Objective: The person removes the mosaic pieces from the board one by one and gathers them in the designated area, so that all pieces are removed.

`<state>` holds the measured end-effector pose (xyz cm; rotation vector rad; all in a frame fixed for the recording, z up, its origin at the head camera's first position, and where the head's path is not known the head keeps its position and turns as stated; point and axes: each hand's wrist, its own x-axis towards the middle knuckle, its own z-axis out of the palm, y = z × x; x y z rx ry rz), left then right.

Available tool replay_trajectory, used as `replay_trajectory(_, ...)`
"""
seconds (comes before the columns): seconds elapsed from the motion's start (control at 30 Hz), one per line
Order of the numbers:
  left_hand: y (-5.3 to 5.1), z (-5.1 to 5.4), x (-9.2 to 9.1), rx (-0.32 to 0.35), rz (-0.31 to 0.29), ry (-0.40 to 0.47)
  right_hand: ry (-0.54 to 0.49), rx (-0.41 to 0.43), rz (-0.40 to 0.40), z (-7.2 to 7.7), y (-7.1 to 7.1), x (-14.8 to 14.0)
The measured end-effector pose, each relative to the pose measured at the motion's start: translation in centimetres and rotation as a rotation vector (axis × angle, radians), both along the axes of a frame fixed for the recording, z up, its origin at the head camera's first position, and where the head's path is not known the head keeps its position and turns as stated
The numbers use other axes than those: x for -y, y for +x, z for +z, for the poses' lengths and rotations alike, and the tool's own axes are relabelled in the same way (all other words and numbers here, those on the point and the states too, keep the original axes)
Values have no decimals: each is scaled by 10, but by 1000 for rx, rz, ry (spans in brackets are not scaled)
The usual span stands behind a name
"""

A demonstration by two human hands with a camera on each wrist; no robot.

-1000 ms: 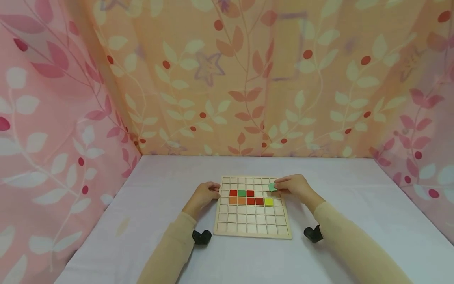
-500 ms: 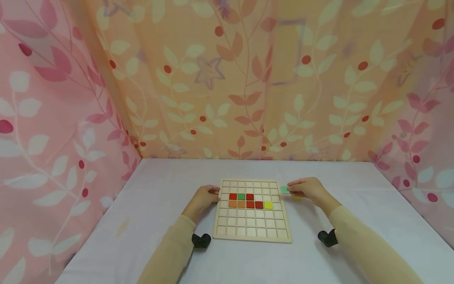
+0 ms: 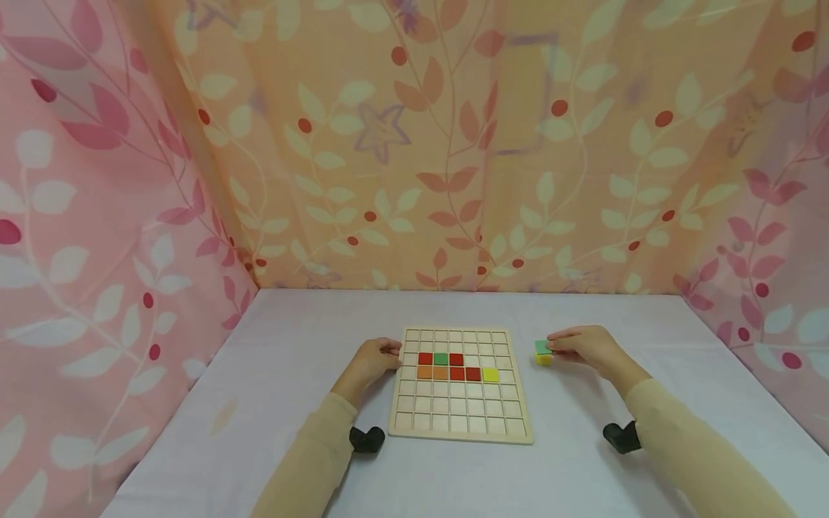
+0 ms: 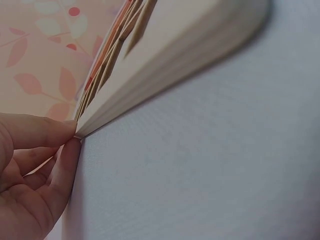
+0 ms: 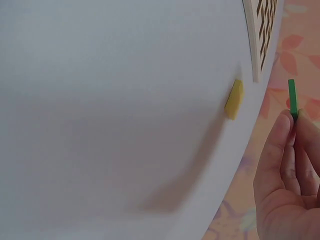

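Fingers [image 4: 44,131] of your left hand [image 3: 378,356]: thumb and fingertip pinching the left edge of a flat, pale wooden board with a raised grid [image 3: 458,403]. Board lies on a table spread with white cloth [image 3: 298,345]. Handling, judged: stiff, fairly light, liable to slide on cloth; hold it at the rim, clear of the cells.

Upper row of small square tiles [image 3: 441,358], left to right: red, green, red. Lower row of small square tiles [image 3: 457,373], just nearer you: two orange, two red, one yellow. All sit in cells; likely to shift if you tilt the board.

Loose yellow block-like tile [image 5: 234,100]: on the cloth, right of the board, apart from it.

Thin green square tile, likely painted wood [image 3: 542,347]: raised off the cloth, near the yellow one. Handling, judged: very light, rigid, smooth, hard to break, easy to drop; take it by one margin, as you do.

Your right hand [image 3: 588,347]: thumb and fingertips together, pinching the green tile's near end.
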<state>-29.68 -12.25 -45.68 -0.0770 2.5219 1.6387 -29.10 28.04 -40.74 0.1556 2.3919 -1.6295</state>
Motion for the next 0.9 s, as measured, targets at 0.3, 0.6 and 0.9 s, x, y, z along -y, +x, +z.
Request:
replay_trajectory(0.3,0,-2,1,-9,-4,-14,-11,33,-10,-2,2,-20)
replay_trajectory(0.6,-2,0,1,-11,-6,12,0,65,-29,0,-1,-32)
replay_trajectory(0.9,0,1,0,7,4,26,-8,85,-33,-7,-1,-37)
